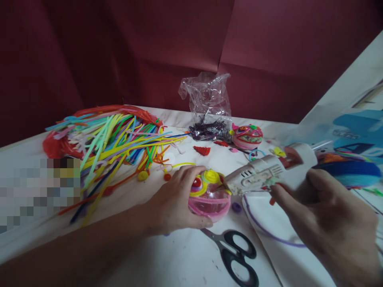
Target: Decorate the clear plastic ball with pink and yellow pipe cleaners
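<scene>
My left hand (182, 199) is closed round the left side of a clear round ball (214, 209) wrapped with pink pipe cleaner. Yellow and red coiled pieces sit on the ball's top like eyes. In my right hand (326, 215) is a white glue gun (260, 173), its fingers wrapped round the handle. The gun's nozzle points left and meets, or nearly meets, the ball's upper right side; contact is hard to make out. Black-handled scissors (237, 255) lie just below the ball, and a small purple coil (236, 207) rests to its right.
Colourful pipe cleaners (116, 139) spill from a red bag at the left. At the back stands a clear plastic bag (209, 99) with dark strands inside. Decorated balls, one pink (247, 137) and one blue (348, 169), sit to the right. A purple pipe cleaner (269, 233) curves across white paper.
</scene>
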A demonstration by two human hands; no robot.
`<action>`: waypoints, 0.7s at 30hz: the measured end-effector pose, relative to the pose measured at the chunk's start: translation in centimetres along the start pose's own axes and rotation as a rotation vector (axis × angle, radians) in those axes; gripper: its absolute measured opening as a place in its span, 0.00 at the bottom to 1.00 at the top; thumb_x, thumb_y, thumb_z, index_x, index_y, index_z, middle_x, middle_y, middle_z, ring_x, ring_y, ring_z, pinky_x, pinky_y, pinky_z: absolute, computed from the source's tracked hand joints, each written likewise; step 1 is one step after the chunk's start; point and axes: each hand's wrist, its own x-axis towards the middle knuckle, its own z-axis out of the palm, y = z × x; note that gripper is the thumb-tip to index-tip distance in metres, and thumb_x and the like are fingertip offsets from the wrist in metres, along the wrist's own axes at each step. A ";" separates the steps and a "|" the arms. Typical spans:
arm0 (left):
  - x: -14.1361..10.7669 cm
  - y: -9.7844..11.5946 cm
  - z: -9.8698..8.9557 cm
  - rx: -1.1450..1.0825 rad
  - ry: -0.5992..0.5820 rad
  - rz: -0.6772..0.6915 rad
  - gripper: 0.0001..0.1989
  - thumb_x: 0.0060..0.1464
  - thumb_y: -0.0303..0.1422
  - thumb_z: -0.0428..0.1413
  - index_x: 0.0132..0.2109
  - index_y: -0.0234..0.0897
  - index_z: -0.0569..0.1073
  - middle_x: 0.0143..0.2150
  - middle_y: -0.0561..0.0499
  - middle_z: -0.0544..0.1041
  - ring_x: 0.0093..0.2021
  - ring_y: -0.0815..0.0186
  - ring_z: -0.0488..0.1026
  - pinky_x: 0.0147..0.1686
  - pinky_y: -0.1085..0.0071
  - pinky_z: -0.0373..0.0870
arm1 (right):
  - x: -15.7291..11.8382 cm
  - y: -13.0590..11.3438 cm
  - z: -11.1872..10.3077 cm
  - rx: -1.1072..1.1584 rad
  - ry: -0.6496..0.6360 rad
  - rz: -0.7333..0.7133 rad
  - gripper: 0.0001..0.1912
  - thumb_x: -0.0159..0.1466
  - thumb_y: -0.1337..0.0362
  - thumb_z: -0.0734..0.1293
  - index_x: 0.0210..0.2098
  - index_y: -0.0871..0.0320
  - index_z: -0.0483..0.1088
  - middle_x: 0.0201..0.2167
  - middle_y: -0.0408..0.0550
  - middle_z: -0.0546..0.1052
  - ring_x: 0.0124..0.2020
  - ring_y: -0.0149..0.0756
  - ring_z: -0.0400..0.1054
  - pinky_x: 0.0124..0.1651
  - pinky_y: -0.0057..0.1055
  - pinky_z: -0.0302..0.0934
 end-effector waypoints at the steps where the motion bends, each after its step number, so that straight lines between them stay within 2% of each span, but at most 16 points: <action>1: 0.0 0.0 0.0 0.010 -0.003 -0.005 0.44 0.35 0.38 0.65 0.60 0.43 0.55 0.58 0.43 0.63 0.53 0.51 0.65 0.48 0.55 0.69 | 0.0 -0.1 0.0 0.005 0.005 -0.025 0.20 0.51 0.53 0.65 0.17 0.50 0.47 0.14 0.36 0.58 0.14 0.32 0.53 0.19 0.29 0.46; 14: 0.1 0.5 0.0 0.048 -0.029 -0.004 0.45 0.36 0.39 0.65 0.60 0.39 0.54 0.59 0.43 0.62 0.54 0.52 0.64 0.52 0.57 0.67 | -0.1 -0.4 0.3 -0.081 0.076 -0.263 0.20 0.59 0.51 0.60 0.20 0.50 0.46 0.16 0.37 0.58 0.15 0.33 0.55 0.16 0.28 0.46; 17: 0.1 0.5 -0.2 0.040 -0.031 -0.011 0.45 0.36 0.39 0.65 0.60 0.38 0.54 0.60 0.43 0.61 0.55 0.53 0.63 0.54 0.57 0.66 | -0.1 -0.2 0.3 -0.067 0.081 -0.263 0.20 0.58 0.50 0.61 0.20 0.50 0.47 0.16 0.36 0.58 0.15 0.34 0.55 0.17 0.28 0.46; 21: 0.1 0.3 -0.2 0.027 -0.024 0.005 0.44 0.36 0.38 0.65 0.60 0.40 0.55 0.60 0.44 0.61 0.58 0.52 0.61 0.56 0.55 0.63 | 0.2 0.2 0.0 -0.063 0.086 -0.174 0.20 0.57 0.52 0.63 0.19 0.50 0.47 0.15 0.36 0.58 0.14 0.34 0.55 0.17 0.28 0.46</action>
